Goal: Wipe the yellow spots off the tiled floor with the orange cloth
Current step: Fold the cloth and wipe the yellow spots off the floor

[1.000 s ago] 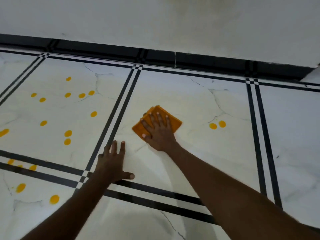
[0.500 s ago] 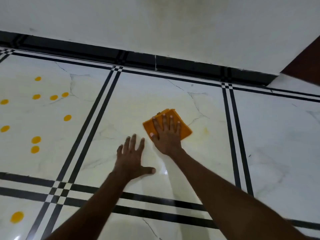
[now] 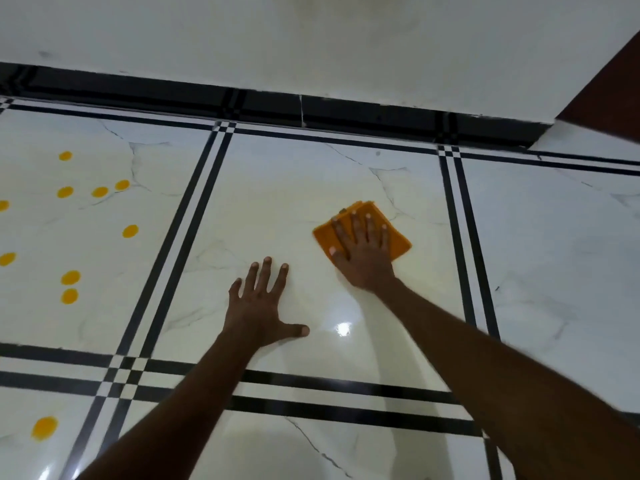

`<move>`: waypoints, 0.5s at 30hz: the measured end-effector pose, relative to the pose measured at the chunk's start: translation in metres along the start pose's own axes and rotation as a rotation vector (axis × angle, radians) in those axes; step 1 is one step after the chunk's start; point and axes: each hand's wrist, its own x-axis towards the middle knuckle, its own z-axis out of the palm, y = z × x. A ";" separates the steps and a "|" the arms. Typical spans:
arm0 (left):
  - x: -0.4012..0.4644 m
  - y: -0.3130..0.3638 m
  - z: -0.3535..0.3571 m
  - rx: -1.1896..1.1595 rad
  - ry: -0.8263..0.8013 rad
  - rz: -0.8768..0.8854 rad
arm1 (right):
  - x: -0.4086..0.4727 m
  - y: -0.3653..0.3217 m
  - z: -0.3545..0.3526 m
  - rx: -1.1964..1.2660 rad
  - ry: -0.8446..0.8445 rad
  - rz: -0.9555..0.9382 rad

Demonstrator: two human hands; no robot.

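Note:
My right hand [image 3: 363,254] lies flat, fingers spread, pressing the folded orange cloth [image 3: 398,242] onto the middle white floor tile [image 3: 277,202]. My left hand [image 3: 259,303] rests flat on the same tile, fingers apart, a short way left and nearer than the cloth, holding nothing. Several yellow spots [image 3: 130,231] dot the tile to the left, and one more spot [image 3: 44,427] sits on the near-left tile. The middle tile around the cloth shows no yellow spots.
Black double lines [image 3: 173,258] border the tiles. A white wall [image 3: 311,39] with a black skirting strip [image 3: 346,110] runs along the far edge. A dark brown door or panel [image 3: 609,98] is at the upper right. A light glare [image 3: 343,329] shines between my arms.
The cloth under my right hand slid right over the two yellow spots on the middle tile, and they are gone. My left hand moved right onto that tile. The view shifted right.

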 end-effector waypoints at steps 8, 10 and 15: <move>-0.030 -0.022 0.007 -0.025 0.080 -0.007 | -0.088 0.029 0.005 0.012 0.201 0.314; -0.029 -0.019 0.007 -0.033 0.063 -0.028 | -0.103 -0.039 0.019 0.038 0.163 0.135; -0.033 -0.036 0.001 0.005 -0.010 -0.059 | -0.017 -0.036 0.014 0.010 0.133 0.000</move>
